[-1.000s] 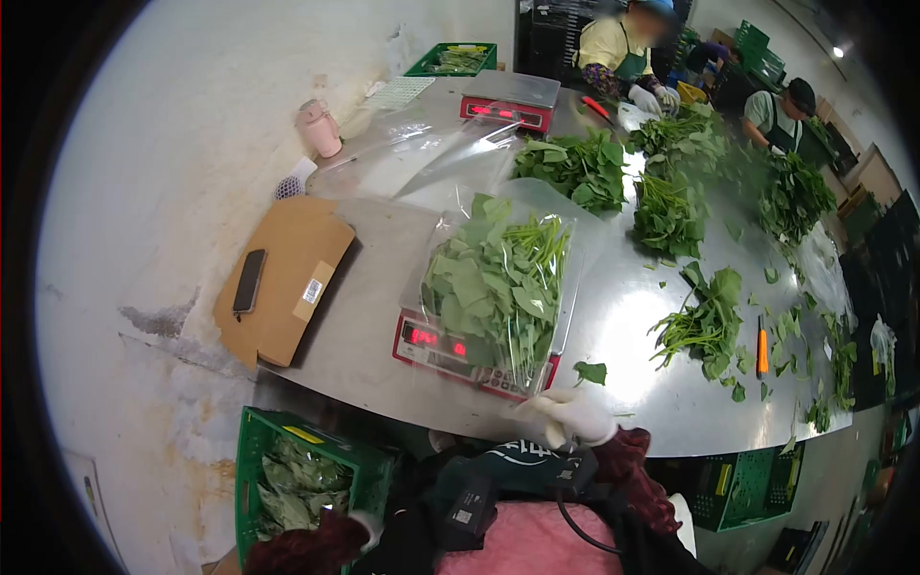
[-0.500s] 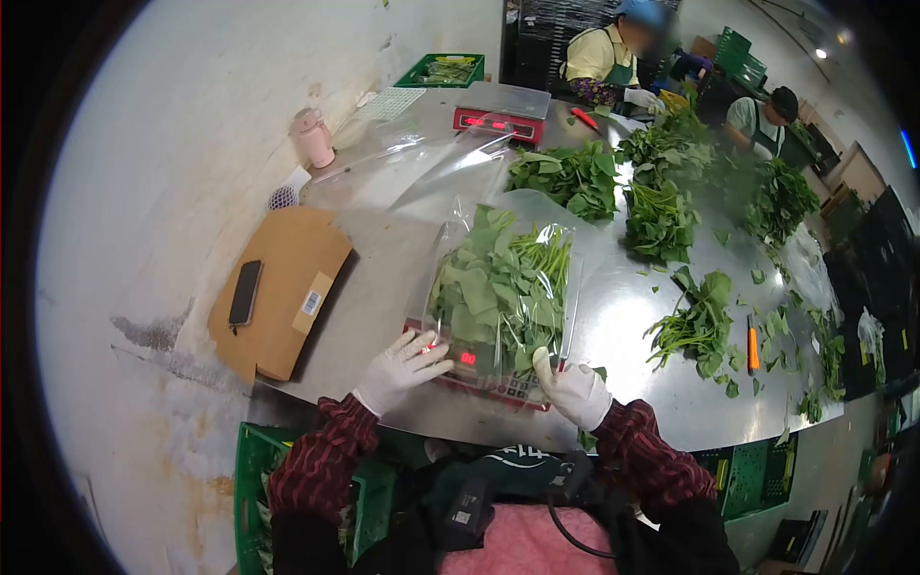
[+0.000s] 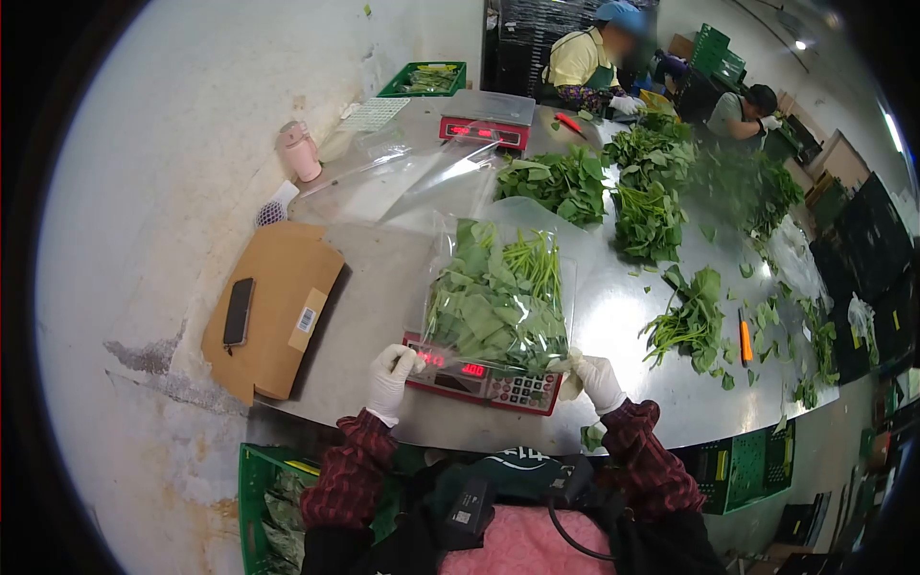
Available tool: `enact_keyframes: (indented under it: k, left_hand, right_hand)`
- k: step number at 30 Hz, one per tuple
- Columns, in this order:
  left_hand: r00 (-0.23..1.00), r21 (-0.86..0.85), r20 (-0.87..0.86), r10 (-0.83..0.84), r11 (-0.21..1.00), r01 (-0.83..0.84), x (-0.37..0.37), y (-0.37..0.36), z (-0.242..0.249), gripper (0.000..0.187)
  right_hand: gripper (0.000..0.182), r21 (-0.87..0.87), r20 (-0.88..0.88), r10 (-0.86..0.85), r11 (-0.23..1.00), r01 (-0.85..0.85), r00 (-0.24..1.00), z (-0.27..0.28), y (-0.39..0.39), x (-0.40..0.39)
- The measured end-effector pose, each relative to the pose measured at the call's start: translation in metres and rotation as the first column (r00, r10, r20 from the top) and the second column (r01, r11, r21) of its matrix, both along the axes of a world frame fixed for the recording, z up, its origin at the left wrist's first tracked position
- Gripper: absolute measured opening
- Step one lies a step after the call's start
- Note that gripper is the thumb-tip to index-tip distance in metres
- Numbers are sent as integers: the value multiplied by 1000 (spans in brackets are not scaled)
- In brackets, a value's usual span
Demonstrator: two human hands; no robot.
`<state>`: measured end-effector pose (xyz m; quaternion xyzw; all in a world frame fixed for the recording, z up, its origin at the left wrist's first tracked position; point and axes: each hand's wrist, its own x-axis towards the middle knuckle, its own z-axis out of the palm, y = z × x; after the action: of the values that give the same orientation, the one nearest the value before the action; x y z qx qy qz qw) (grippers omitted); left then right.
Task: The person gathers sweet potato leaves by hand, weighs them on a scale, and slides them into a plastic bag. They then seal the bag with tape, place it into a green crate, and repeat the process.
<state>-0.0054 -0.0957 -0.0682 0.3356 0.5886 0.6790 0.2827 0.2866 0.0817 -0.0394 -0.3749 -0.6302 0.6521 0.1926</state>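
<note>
A clear plastic bag [image 3: 494, 311] full of leafy greens with green stems lies on a red digital scale [image 3: 522, 391]. The scale's lit display and keypad show along its near side. At the bag's near left corner, my white-gloved left hand [image 3: 388, 383] has its fingers curled closed on the plastic, beside the display. My right hand [image 3: 596, 383], also gloved, pinches the near right corner by the keypad. Part of the scale's top is hidden beneath the bag.
A cardboard box [image 3: 273, 316] with a phone [image 3: 239, 311] on it lies left. Loose greens [image 3: 690, 316] and an orange-handled knife [image 3: 745, 337] lie right. Behind are a second scale [image 3: 484, 132], plastic sheeting [image 3: 402, 182], a pink flask [image 3: 300, 153] and two people [image 3: 585, 62]. Green crates [image 3: 254, 498] stand below.
The bag's near edge has shifted away from me, uncovering the scale's display and keypad. My left hand has gone from spread fingers to curled ones; my right hand has moved slightly right.
</note>
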Motion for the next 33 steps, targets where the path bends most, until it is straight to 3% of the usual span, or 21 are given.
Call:
enact_keyframes:
  k: [4, 6, 8, 10, 11, 12, 13, 14, 16, 18, 20, 22, 24, 25, 27, 28, 29, 31, 32, 33]
  left_hand:
    - [991, -40, 51, 126, 991, -125, -6, 8, 4, 18]
    - [978, -212, 89, 188, 963, -166, -5, 18, -4, 21]
    - [975, -218, 78, 209, 958, -188, -11, 23, -22, 11]
    - [919, -103, -206, 336, 927, -361, -10, 25, -13, 16]
    - [831, -82, -402, 384, 889, -451, -10, 19, -9, 38]
    - [824, -71, -397, 404, 882, -466, -6, 15, 5, 38]
    - [655, 94, -671, 348, 916, -390, -2, 11, 17, 43]
    - [391, 214, -867, 308, 940, -267, 4, 5, 30, 48]
    - [396, -42, -918, -14, 997, -61, 28, 7, 65, 54]
    - [545, -149, -831, -115, 989, -18, 40, 20, 27, 52]
    - [475, -61, -879, -25, 996, -61, 27, 29, -12, 49]
    - [748, 34, -663, 27, 999, -6, 31, 27, -1, 46]
    - [708, -23, -705, 41, 996, -81, 27, 22, 5, 47]
    - [719, -12, -686, 111, 986, -164, 23, 21, 3, 46]
    - [745, -28, -628, 224, 951, -309, 17, 14, 1, 45]
    - [761, -52, -591, 268, 929, -367, 13, 12, 4, 44]
    - [670, 87, -597, 441, 866, -492, 12, 13, -3, 35]
    - [685, 21, -577, 445, 847, -532, 6, 0, 5, 33]
    - [715, -43, -558, 421, 846, -532, 2, -7, 8, 32]
    - [679, 55, -527, 511, 818, -572, -3, -13, 8, 29]
  right_hand:
    - [44, -44, 51, -78, 996, 80, 996, 6, 2, -11]
    - [45, -131, 156, -190, 969, 211, 969, 6, 4, -19]
    - [44, -128, 127, -227, 962, 242, 966, -1, 9, -22]
    - [42, 186, 308, -364, 929, 319, 879, 8, 12, -25]
    - [41, 289, 338, -398, 906, 309, 853, 9, 15, -22]
    - [42, 381, 342, -425, 878, 290, 838, 25, 10, -23]
    - [42, 391, 338, -413, 879, 273, 846, 19, 15, -20]
    - [46, 237, 345, -333, 936, 262, 877, 9, 23, -12]
    - [52, -41, 403, -132, 986, 162, 906, 8, 32, -7]
    - [47, -318, 170, 53, 948, 4, 984, 5, 38, -4]
    - [37, -479, 32, 184, 865, -146, 982, 27, 38, -14]
    - [32, -622, -104, 179, 756, -204, 978, 22, 62, -18]
    - [32, -552, -422, 284, 673, -492, 861, 1, 105, -17]
    - [36, -539, -377, 102, 784, -308, 921, 30, 80, -57]
    - [42, -436, -441, 45, 862, -258, 896, 73, 55, -98]
    - [42, -349, -537, 173, 845, -404, 826, 79, 71, -111]
    - [41, -326, -580, 241, 806, -493, 778, 81, 83, -127]
    - [39, -199, -708, 455, 605, -771, 540, 101, 83, -163]
    - [38, -270, -680, 225, 808, -524, 698, 105, 69, -176]
    - [37, -258, -698, 246, 790, -556, 672, 115, 57, -191]
